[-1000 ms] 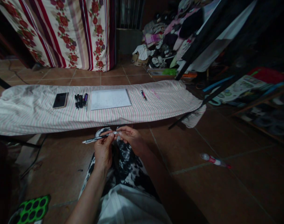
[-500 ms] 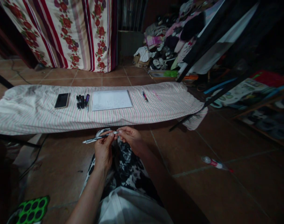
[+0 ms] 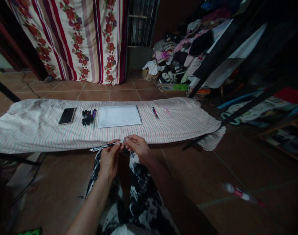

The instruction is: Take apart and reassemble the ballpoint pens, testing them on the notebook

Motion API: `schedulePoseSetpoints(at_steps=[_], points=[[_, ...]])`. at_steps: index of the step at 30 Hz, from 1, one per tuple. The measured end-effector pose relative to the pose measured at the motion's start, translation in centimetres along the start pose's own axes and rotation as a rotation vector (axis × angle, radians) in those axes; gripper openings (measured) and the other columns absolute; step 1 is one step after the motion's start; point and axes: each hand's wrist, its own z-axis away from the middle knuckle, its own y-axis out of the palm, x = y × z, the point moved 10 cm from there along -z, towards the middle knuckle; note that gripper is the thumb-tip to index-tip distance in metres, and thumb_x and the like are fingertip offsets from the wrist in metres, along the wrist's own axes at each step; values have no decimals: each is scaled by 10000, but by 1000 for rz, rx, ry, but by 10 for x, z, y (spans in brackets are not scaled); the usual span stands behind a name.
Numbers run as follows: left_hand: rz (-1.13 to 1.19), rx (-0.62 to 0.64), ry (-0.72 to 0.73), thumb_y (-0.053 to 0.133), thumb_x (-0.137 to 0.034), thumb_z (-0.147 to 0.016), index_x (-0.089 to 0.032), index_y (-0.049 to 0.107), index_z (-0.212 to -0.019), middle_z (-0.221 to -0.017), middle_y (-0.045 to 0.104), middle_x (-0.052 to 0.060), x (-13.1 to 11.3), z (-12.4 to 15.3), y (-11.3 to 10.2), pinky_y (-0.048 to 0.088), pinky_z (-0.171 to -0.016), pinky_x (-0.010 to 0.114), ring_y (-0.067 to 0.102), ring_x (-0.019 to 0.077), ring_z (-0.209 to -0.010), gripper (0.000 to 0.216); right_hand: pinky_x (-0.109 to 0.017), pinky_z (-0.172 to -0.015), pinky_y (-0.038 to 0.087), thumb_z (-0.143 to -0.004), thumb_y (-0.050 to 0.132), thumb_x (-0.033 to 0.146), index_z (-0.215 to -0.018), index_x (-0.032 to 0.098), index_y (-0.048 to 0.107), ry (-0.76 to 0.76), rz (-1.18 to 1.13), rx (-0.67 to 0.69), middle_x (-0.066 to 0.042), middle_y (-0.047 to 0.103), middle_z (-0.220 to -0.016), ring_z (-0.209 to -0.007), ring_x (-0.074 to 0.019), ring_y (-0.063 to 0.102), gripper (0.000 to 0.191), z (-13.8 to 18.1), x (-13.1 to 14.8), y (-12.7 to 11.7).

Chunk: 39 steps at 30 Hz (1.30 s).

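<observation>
Brown tiled floor (image 3: 61,186) lies below as the left hand (image 3: 110,160) and right hand (image 3: 137,147) pinch a slim black-and-silver pen (image 3: 102,147), which a slipped grip could drop.

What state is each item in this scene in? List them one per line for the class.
Slim pen: held nearly level, pinched between left hand and right hand
Phone: face up, screen dark
Spiral notepad: lying flat
Loose pens: bunched side by side
Bottle: lying on its side on the floor

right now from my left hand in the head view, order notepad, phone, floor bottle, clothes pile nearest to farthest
From your left hand:
1. Spiral notepad: ahead
2. Phone: ahead-left
3. Plastic bottle: floor, right
4. Clothes pile: far right
</observation>
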Motion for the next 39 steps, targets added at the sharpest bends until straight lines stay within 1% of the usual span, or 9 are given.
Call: schedulePoseSetpoints(at_steps=[4,10,13,18,22,26,30,35,39], points=[[37,14,-3,770,-73,-595,-102,672,-739,-675,699,30,0,-30,14,542,-665,185,669,107,-640,176,-210,-491,386,-559,761,457,-730,154,642,20,-12,-1,-6,643,-621,-528,-83,532,368,-29,8,0],[67,41,-42,691,-5,-664,-80,673,-712,-678,691,33,4,-85,41,546,-658,172,664,99,-623,91,-214,-486,385,-515,775,467,-690,159,631,-5,-33,-41,4,631,-596,-522,-86,534,383,-86,18,-8],[74,32,-64,630,37,-703,-83,666,-681,-654,678,26,6,-115,52,549,-667,174,654,87,-611,126,-212,-489,381,-508,778,443,-678,154,624,-3,-38,-65,8,620,-585,-530,-88,536,369,-115,21,-13],[62,48,-67,603,49,-728,-87,653,-649,-652,664,18,7,-164,65,556,-706,192,649,84,-636,164,-214,-521,393,-579,736,386,-676,155,620,-14,-5,-97,15,607,-572,-547,-88,540,276,-159,22,-18],[42,43,-80,590,48,-739,-81,652,-660,-663,668,32,11,-194,64,561,-707,192,657,93,-645,163,-211,-523,398,-628,701,347,-664,164,604,0,21,-120,25,595,-562,-544,-86,533,211,-189,16,-20],[25,5,-92,588,45,-743,-94,650,-671,-637,662,21,19,-210,57,559,-653,163,653,85,-601,168,-221,-528,414,-638,690,342,-665,170,597,31,45,-129,23,598,-577,-550,-95,544,198,-210,2,-24],[17,-18,-99,605,44,-734,-83,649,-673,-629,657,27,24,-218,52,567,-638,177,647,91,-588,148,-240,-538,432,-646,677,382,-680,176,606,-7,80,-160,15,600,-578,-550,-109,552,220,-221,-12,-31],[31,-50,-91,560,51,-767,-72,642,-635,-635,646,23,17,-221,48,571,-664,182,637,77,-597,198,-251,-541,442,-635,670,446,-721,181,627,-52,102,-145,-7,636,-645,-588,-128,584,282,-228,-16,-31],[50,-71,-77,580,42,-754,-79,642,-629,-635,643,18,13,-221,45,573,-673,194,634,78,-595,184,-246,-542,441,-627,671,460,-751,183,646,-46,102,-143,-16,653,-685,-597,-125,590,304,-229,-16,-33]])
